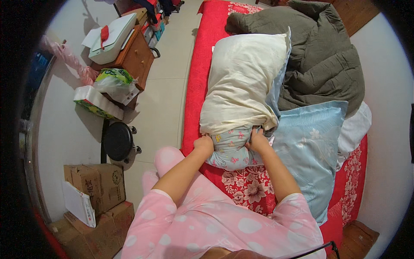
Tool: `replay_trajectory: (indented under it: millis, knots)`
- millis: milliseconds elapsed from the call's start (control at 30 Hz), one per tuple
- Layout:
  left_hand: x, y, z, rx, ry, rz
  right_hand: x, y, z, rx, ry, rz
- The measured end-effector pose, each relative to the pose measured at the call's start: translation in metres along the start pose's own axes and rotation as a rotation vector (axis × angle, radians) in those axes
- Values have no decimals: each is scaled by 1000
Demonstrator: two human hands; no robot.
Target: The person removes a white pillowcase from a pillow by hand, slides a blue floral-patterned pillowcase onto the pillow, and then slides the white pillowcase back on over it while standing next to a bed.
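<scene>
A cream pillowcase (242, 77) covers most of a pillow lying on the bed. From its near end sticks out the pillow's inner cover (229, 145), pale blue-grey with small pink and yellow prints. My left hand (204, 145) grips the left edge of the case opening, where cream cloth meets printed cloth. At the right edge of the opening, my right hand (258, 140) has hold of the gathered cream fabric, its fingertips partly hidden in the folds. A light blue pillow (310, 152) with a floral pattern lies to the right of my right hand.
A dark olive quilt (323, 61) is heaped at the far right of the red floral bedspread (249, 187). Left of the bed are a black round stool (118, 141), stacked cardboard boxes (103, 187), and a wooden cabinet (137, 55) bearing a white printer (113, 42).
</scene>
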State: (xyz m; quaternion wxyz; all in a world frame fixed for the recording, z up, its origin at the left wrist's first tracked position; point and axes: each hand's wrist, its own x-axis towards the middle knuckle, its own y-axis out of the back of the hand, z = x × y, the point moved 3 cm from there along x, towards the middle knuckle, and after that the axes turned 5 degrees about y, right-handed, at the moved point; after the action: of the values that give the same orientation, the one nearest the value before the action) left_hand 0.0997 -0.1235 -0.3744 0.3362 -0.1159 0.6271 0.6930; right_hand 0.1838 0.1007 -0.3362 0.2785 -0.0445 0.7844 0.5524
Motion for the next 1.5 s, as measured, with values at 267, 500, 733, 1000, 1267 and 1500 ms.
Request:
replay_trajectory:
  millis: [267, 500, 733, 1000, 1267, 1500]
  knots:
    - [25, -14, -1, 56, -139, -255, 31, -23, 2, -295, -72, -266]
    - [21, 4, 5, 59, -192, -359, 33, -35, 12, -249, -253, -361]
    - [22, 0, 5, 124, -218, -359, 34, -19, -1, -253, -179, -416]
    - [19, 1, -5, -107, -26, -199, 22, -20, 21, -201, -8, -156]
    - [-46, -6, -77, -541, 1, 115, -79, -48, 37, 374, 214, 560]
    - [-85, 3, -79, -545, -55, 153, -109, -70, 61, 327, -106, 603]
